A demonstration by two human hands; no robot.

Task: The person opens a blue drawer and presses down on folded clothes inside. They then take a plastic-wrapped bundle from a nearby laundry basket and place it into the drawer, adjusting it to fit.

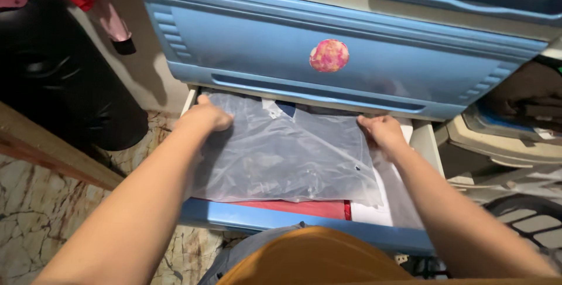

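inside the pulled-out bottom drawer (304, 226) of a blue plastic drawer unit lies a clear plastic bag (281, 156), flat and wide, with folded cloth dimly showing through it. the bag rests on top of other folded things, a red fabric (293, 208) peeking out under its near edge and something white (374, 203) at the right. it looks light and limp, likely to sag and slide if lifted from one side only, and the film is slick and crinkly (a bag like this tends to slip over the garment inside). taking it at both far corners, cloth and film together, seems the soundest hold.

left hand (206, 116) sits on the bag's far left corner, its grip curled down onto the film, pressing or pinching it; i cannot tell whether the fingers pass under the edge. right hand (381, 130) is at the far right corner, fingers bent and closed on the plastic there.

above hangs the closed upper drawer (351, 68) with a round pink sticker (329, 55). left of the unit is a marbled floor (35, 215) and a dark glossy garment (64, 80); at the right, a white basket (515, 174).
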